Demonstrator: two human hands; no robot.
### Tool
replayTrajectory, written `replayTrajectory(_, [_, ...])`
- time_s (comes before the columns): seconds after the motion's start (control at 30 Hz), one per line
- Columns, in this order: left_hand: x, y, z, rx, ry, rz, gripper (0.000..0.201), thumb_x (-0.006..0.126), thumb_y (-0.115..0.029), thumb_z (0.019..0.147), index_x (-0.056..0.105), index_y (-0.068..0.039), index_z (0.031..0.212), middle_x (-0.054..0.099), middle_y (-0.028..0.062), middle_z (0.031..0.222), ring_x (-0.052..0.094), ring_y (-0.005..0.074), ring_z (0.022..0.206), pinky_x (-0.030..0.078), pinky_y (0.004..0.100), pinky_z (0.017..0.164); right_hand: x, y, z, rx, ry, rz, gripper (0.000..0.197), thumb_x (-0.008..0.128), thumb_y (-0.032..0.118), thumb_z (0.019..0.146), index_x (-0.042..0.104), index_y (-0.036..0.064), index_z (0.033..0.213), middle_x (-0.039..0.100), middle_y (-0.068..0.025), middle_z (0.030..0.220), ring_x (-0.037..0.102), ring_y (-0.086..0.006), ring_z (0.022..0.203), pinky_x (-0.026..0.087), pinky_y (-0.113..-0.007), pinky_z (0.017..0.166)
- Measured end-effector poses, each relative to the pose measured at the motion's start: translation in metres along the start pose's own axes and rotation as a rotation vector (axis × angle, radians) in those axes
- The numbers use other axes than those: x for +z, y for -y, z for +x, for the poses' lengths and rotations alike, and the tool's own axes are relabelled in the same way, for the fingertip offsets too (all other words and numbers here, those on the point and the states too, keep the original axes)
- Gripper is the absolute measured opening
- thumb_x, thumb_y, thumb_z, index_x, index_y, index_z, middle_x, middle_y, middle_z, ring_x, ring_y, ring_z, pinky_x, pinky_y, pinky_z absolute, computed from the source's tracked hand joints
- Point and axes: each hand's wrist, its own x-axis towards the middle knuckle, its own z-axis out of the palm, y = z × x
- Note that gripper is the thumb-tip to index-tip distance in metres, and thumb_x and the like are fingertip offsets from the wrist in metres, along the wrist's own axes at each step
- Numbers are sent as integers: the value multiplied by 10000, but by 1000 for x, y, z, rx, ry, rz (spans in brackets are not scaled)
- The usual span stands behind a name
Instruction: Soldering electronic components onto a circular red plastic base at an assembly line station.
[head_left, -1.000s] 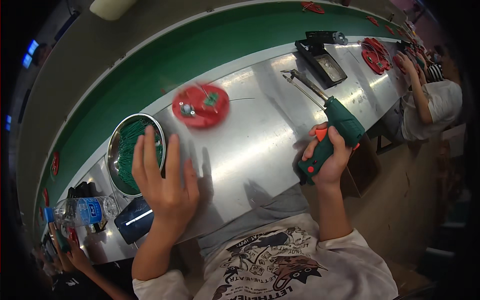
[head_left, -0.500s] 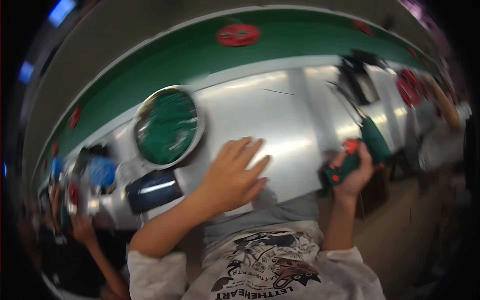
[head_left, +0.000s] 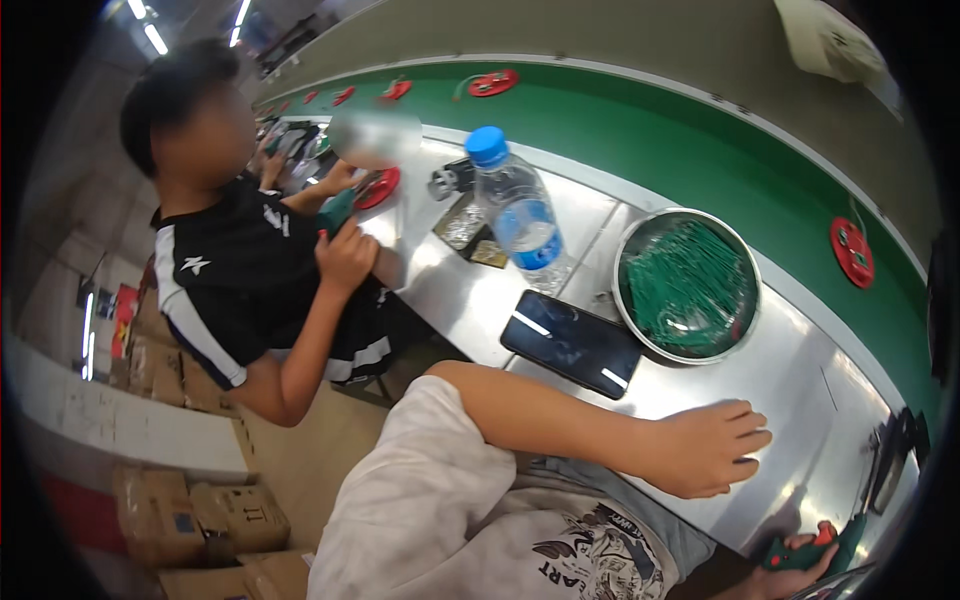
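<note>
My left hand is over the metal worktop, palm down. Its fingers are apart and it holds nothing. At the lower right edge, my right hand is wrapped round a green hand tool with a red trigger-like part; the tool's exact kind is unclear. Beyond my left hand stands a round metal bowl holding many thin green strands in clear plastic. A black phone lies face up beside the bowl, nearer my left forearm.
A clear water bottle with a blue cap stands beyond the phone. On the left, a co-worker holds another green tool. Red discs are fixed along the green back wall. Cardboard boxes are stacked at lower left.
The view has swung left, bringing the co-worker and the bottle into clear sight. My right hand, with the green tool, now shows only at the lower right edge.
</note>
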Motion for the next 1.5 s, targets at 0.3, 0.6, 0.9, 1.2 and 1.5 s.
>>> replayTrajectory(0.3, [1, -2, 0, -36, 8, -19, 371, 757, -336, 763, 650, -29, 942, 552, 192, 1214, 497, 355, 1188, 380, 468, 1031, 19, 13, -6, -62, -225, -231, 421, 570, 395, 967, 620, -23, 953, 546, -77, 703, 478, -172, 469, 392, -273, 427])
replayTrajectory(0.6, [9, -12, 1, -31, -28, 71, 395, 732, -312, 746, 653, 15, 954, 560, 253, 1248, 494, 394, 1220, 371, 502, 1050, -2, 3, 0, -109, -299, -170, 403, 589, 406, 954, 628, 6, 930, 542, -51, 699, 481, -162, 480, 392, -267, 433])
replayTrajectory(0.9, [5, -15, -1, -32, -26, 52, 469, 717, -292, 724, 628, 74, 1004, 549, 310, 1279, 492, 435, 1245, 369, 533, 1058, -3, -5, 6, -27, 249, 429, 419, 588, 430, 947, 626, 13, 932, 536, -49, 694, 492, -167, 491, 374, -268, 442])
replayTrajectory(1.2, [0, -14, 4, -22, 8, 81, 484, 710, -299, 730, 622, 84, 1012, 551, 314, 1276, 502, 434, 1235, 379, 523, 1051, -2, 3, -5, -88, -229, -80, 427, 536, 428, 981, 606, 7, 981, 590, -97, 753, 522, -201, 494, 431, -313, 448])
replayTrajectory(1.5, [0, -18, 5, -54, 24, 122, 498, 689, -300, 749, 624, 91, 1051, 553, 317, 1283, 499, 448, 1251, 378, 537, 1060, 18, 4, -3, -79, -370, -92, 390, 553, 404, 975, 602, 17, 994, 603, -94, 846, 524, -194, 519, 440, -300, 455])
